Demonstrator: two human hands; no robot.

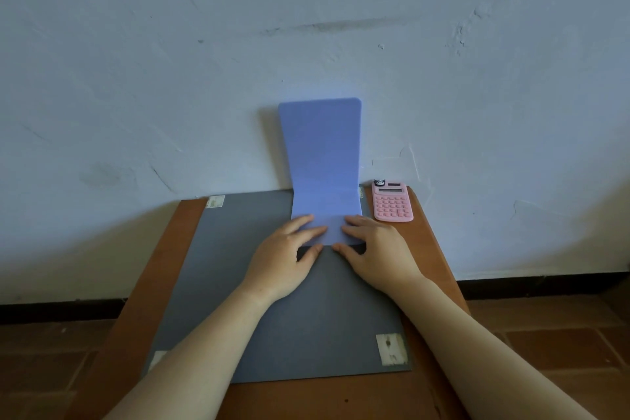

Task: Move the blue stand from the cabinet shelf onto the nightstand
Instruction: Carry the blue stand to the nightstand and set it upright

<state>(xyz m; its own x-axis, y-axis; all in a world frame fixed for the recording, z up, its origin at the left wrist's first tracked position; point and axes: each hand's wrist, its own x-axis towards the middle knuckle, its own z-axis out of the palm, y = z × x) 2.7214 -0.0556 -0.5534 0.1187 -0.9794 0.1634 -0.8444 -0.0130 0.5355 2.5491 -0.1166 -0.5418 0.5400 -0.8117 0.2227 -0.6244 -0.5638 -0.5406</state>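
Both hands, left hand [289,249] and right hand [373,249], lie flat, fingers spread, pressing the blue stand [322,160] base, gripping nothing. Stand sits upright at the table's [433,249] twelve o'clock edge, against the wall. Placement appears finished; next move: lift hands clear.

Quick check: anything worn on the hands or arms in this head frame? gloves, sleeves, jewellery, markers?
Nothing worn. The left hand and right hand are bare, with no gloves, rings, watch or bracelets visible. Both forearms are bare as far as the bottom edge of the frame, with no sleeve in view. No tape, tracking markers or cables on either.
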